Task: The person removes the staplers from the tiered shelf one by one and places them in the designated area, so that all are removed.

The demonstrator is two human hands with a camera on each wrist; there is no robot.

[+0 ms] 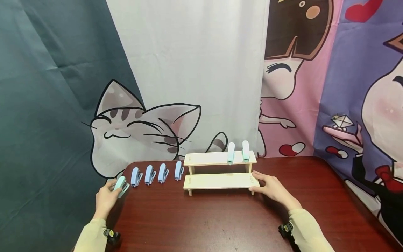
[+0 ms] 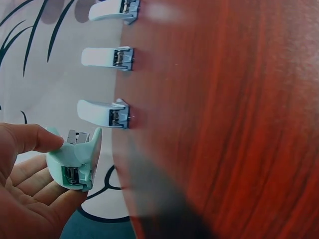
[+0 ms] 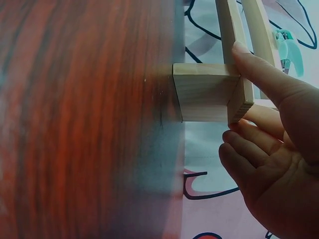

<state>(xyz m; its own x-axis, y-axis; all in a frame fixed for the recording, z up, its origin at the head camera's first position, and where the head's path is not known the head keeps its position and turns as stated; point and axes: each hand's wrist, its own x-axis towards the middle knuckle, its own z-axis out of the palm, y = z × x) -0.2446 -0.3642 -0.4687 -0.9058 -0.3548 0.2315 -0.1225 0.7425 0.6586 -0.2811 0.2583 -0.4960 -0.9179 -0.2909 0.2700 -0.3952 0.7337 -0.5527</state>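
My left hand point(image 1: 105, 199) pinches a mint-green stapler point(image 2: 75, 154) between thumb and fingers, off the table's left edge. Beside it, several blue staplers point(image 1: 163, 173) stand in a row on the table. My right hand point(image 1: 273, 189) grips the right end of the lower step of a two-step wooden rack point(image 1: 220, 181). In the right wrist view the thumb lies along the step's edge point(image 3: 234, 30), with fingers round the other side. Two more mint-green staplers point(image 1: 245, 151) stand at the right of the upper step.
The dark red wooden table point(image 1: 201, 224) extends in front of the rack. Behind it hangs a curtain point(image 1: 195, 70) printed with cartoon figures. Each wrist wears a small dark device point(image 1: 285, 229) over a pale sleeve.
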